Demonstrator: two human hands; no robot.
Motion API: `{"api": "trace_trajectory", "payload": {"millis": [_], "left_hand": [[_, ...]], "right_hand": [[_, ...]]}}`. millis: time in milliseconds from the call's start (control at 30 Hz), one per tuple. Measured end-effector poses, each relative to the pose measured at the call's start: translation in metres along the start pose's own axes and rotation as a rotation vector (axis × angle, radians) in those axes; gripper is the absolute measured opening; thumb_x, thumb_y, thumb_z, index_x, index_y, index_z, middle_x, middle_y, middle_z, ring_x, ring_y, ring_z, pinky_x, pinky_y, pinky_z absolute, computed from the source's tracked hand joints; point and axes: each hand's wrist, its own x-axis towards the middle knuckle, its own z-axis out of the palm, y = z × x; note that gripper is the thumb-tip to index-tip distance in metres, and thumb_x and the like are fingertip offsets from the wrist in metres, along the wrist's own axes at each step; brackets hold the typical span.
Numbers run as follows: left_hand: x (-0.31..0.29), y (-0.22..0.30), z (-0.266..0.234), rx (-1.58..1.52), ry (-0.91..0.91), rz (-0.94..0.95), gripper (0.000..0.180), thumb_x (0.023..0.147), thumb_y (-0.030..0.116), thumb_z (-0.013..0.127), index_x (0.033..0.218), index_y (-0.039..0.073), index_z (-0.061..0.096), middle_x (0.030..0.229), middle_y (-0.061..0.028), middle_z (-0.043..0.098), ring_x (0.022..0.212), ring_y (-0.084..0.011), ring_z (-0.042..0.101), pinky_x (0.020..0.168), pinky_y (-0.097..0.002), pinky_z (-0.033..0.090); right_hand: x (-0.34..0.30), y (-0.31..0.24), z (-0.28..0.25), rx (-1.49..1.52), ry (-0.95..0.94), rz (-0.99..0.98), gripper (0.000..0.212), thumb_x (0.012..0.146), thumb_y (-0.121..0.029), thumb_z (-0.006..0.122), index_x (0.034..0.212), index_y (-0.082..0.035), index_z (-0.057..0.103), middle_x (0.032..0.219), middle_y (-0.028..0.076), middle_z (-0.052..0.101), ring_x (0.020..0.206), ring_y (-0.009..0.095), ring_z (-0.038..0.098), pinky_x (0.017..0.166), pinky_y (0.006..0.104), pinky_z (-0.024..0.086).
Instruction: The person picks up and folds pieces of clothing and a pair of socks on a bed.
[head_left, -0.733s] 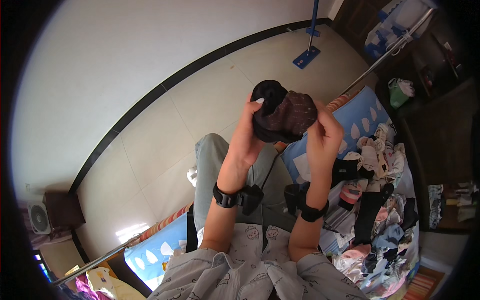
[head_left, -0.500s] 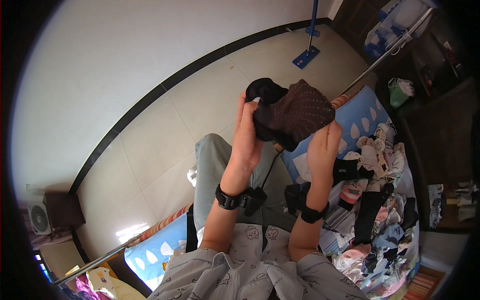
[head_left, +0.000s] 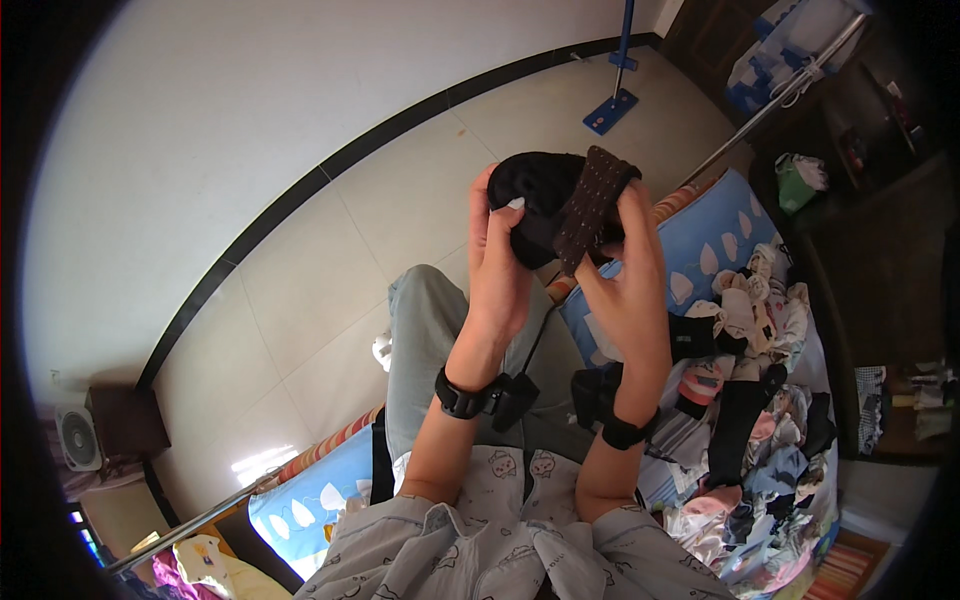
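Black sock bundle (head_left: 535,235) turns its dotted cuff (head_left: 588,205) toward the right hand (head_left: 638,285), whose part-spread grip holds it. Left hand (head_left: 500,280) clasps the rolled end.

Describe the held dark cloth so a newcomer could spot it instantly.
From the pale tiled floor, look down to the left hand and right hand. Between them is the dark cloth. Unlike the heaped clothes at the picture's right, it is held up, black with a pale-flecked brown band.
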Motion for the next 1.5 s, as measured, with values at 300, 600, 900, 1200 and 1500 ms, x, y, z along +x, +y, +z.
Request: {"api": "trace_trajectory", "payload": {"millis": [300, 600, 900, 1200, 1500], "left_hand": [[0.001, -0.002, -0.005, 0.011, 0.008, -0.115, 0.030, 0.089, 0.016, 0.046, 0.116, 0.004, 0.052, 0.107, -0.0047, 0.059, 0.100, -0.0117, 0.054, 0.088, -0.0260, 0.043], [0.001, -0.007, 0.001, 0.208, -0.046, -0.037, 0.035, 0.092, 0.023, 0.042, 0.118, 0.002, 0.054, 0.112, -0.0053, 0.059, 0.102, -0.0122, 0.054, 0.090, -0.0260, 0.041], [0.009, -0.009, -0.012, 0.122, -0.250, -0.053, 0.038, 0.094, 0.023, 0.038, 0.121, 0.001, 0.053, 0.128, -0.0106, 0.052, 0.114, -0.0181, 0.051, 0.097, -0.0290, 0.039], [0.009, 0.000, -0.013, 0.136, -0.426, -0.212, 0.040, 0.084, 0.005, 0.057, 0.123, 0.006, 0.051, 0.137, -0.0096, 0.043, 0.114, -0.0165, 0.052, 0.098, -0.0274, 0.039], [0.005, 0.016, -0.022, 0.296, -0.627, -0.424, 0.067, 0.072, 0.011, 0.072, 0.131, 0.000, 0.043, 0.123, -0.0062, 0.054, 0.111, -0.0138, 0.051, 0.100, -0.0267, 0.035]], "right_hand": [[-0.001, 0.006, 0.004, -0.064, -0.048, -0.073, 0.071, 0.067, -0.003, 0.071, 0.128, 0.002, 0.036, 0.126, 0.016, 0.039, 0.111, 0.029, 0.049, 0.085, 0.0342, 0.047], [0.003, 0.013, 0.012, -0.004, -0.001, -0.063, 0.065, 0.062, -0.009, 0.071, 0.118, -0.003, 0.039, 0.117, 0.016, 0.037, 0.104, 0.036, 0.052, 0.083, 0.0405, 0.048], [0.003, 0.017, 0.002, 0.118, -0.002, -0.034, 0.061, 0.059, -0.006, 0.070, 0.114, -0.004, 0.042, 0.112, 0.012, 0.039, 0.106, 0.028, 0.050, 0.087, 0.0356, 0.044], [-0.019, 0.030, -0.030, 0.428, -0.118, 0.061, 0.076, 0.056, -0.009, 0.071, 0.126, 0.001, 0.041, 0.123, 0.013, 0.043, 0.117, 0.023, 0.043, 0.099, 0.0309, 0.032], [-0.029, 0.044, -0.035, 0.897, -0.329, 0.006, 0.100, 0.057, -0.030, 0.085, 0.137, 0.001, 0.035, 0.140, 0.014, 0.035, 0.127, 0.023, 0.038, 0.105, 0.0344, 0.027]]}}
